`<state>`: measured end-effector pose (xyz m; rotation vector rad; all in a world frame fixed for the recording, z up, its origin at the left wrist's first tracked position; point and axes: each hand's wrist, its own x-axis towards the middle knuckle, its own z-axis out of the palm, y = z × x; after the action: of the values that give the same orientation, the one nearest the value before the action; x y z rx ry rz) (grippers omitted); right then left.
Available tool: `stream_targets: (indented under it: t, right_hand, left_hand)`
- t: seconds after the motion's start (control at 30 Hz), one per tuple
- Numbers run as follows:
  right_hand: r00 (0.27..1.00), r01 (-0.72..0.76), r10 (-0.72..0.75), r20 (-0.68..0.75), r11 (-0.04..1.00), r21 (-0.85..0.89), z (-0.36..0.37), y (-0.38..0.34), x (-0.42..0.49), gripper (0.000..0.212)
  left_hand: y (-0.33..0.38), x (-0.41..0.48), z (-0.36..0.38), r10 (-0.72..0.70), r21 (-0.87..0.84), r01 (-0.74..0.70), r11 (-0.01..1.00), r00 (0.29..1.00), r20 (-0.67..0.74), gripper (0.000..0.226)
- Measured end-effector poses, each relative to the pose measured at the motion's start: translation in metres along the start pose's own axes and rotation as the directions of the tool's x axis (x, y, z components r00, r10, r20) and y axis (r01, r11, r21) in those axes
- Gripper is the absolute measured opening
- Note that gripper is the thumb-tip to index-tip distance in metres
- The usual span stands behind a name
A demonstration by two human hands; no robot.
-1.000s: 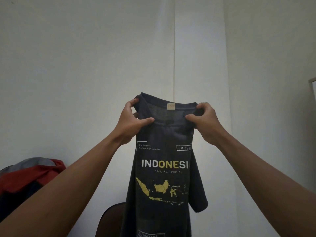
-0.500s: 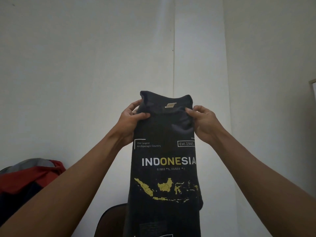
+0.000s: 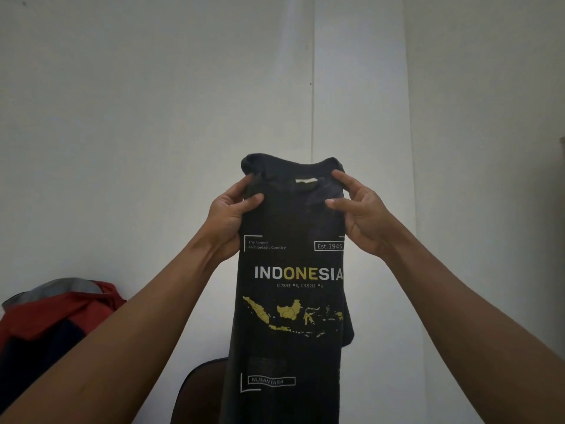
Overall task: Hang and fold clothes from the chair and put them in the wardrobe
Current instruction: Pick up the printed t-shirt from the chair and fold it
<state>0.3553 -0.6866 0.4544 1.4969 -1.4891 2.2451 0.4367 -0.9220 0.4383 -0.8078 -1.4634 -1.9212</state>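
Note:
A black T-shirt with "INDONESIA" and a yellow map printed on it hangs upright in front of me, folded narrow with the sleeves tucked behind. My left hand pinches its left shoulder edge just below the collar. My right hand pinches the right shoulder edge, thumb in front and fingers on the collar. The shirt's lower part runs out of view at the bottom. The dark back of a chair shows behind the shirt, low in the view.
A pile of clothes in red, grey and dark blue lies at the lower left. A plain white wall with a vertical seam fills the background. A frame edge shows at the far right.
The shirt has narrowed as both sides folded back, and the full "INDONESIA" print now shows. Both hands have shifted their grip at the collar and moved closer together.

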Motion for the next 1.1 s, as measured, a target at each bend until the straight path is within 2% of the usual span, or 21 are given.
stream_targets:
  t: [0.13, 0.4, 0.53, 0.63, 0.77, 0.87, 1.1]
  right_hand:
    - [0.999, -0.005, 0.006, -0.034, 0.999, 0.037, -0.002, 0.003, 0.000, 0.054]
    - [0.997, -0.080, 0.081, -0.004, 0.990, 0.116, -0.009, 0.018, -0.003, 0.049]
    - [0.997, -0.076, 0.079, -0.025, 0.992, 0.103, -0.018, 0.025, -0.006, 0.050]
    - [0.992, -0.125, 0.127, -0.011, 0.989, 0.078, -0.022, 0.030, -0.008, 0.051]
    - [0.991, -0.133, 0.130, 0.025, 0.977, 0.164, -0.026, 0.042, -0.011, 0.049]
    - [0.987, -0.159, 0.157, 0.027, 0.967, 0.197, -0.033, 0.057, -0.013, 0.052]
    - [0.967, -0.254, 0.245, 0.070, 0.936, 0.245, -0.045, 0.114, -0.019, 0.039]
  left_hand:
    - [-0.001, -0.002, 0.002, -0.008, 0.005, 0.008, 1.000, 0.998, 0.057, 0.050]
    - [-0.026, -0.006, 0.005, -0.061, 0.019, 0.061, 0.998, 0.998, -0.005, 0.049]
    - [-0.036, -0.005, 0.001, -0.061, 0.006, 0.061, 0.998, 0.998, -0.015, 0.052]
    - [-0.046, -0.004, 0.001, -0.064, 0.031, 0.066, 0.997, 0.997, -0.035, 0.051]
    - [-0.062, -0.005, -0.002, -0.093, 0.032, 0.095, 0.995, 0.994, -0.062, 0.051]
    - [-0.075, -0.011, -0.007, -0.114, 0.028, 0.118, 0.993, 0.989, -0.097, 0.052]
    - [-0.116, -0.032, -0.026, -0.189, 0.043, 0.197, 0.980, 0.973, -0.134, 0.052]
